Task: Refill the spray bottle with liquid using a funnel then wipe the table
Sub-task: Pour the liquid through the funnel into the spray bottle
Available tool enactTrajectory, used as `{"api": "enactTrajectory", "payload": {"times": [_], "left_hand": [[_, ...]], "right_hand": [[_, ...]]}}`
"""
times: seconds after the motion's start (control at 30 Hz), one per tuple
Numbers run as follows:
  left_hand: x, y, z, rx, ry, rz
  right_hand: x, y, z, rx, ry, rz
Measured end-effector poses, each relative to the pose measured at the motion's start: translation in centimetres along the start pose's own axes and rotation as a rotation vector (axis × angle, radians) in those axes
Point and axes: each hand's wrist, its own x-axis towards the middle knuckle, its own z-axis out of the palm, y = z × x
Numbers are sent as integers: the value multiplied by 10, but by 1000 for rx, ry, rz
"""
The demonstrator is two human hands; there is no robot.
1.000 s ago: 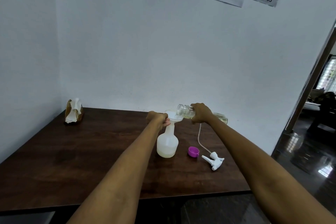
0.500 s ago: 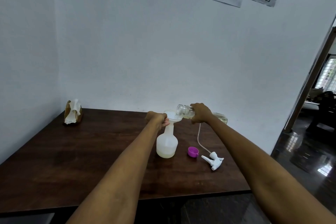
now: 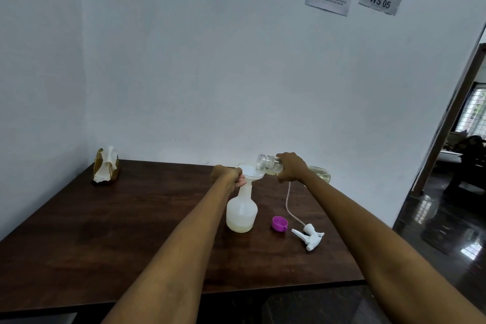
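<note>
the spray bottle stands mid-desk, funnel in its neck. left hand fingers clamp the neck; right hand fingers clamp a tilted clear bottle at the funnel's 2 o'clock.

Dim, even indoor light. Daylight enters right doorway; glare on glossy floor. Soft shadows. Wide-angle bending at edges. Overall softness.
</note>
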Motion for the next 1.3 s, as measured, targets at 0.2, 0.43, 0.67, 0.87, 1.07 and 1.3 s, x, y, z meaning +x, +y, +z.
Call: {"api": "enactTrajectory", "payload": {"times": [0.2,0.43,0.67,0.87,1.07,1.3], "left_hand": [[2,0,-1,-10,-4,-7],[0,1,-2,-47,4,-26],[5,-2,0,-4,1,5],[0,2,-2,-6,1,-10],[1,0,-1,-16,5,-8],[0,-1,0,2,12,5]], "right_hand": [[0,-1,0,-2,-1,2],[-1,-4,0,-5,-14,-2],[-2,-5,1,1,-14,-1],[-3,-5,1,-7,-14,-5],[-3,-4,1,-3,-15,5],[-4,-3,0,-7,-17,9]]}}
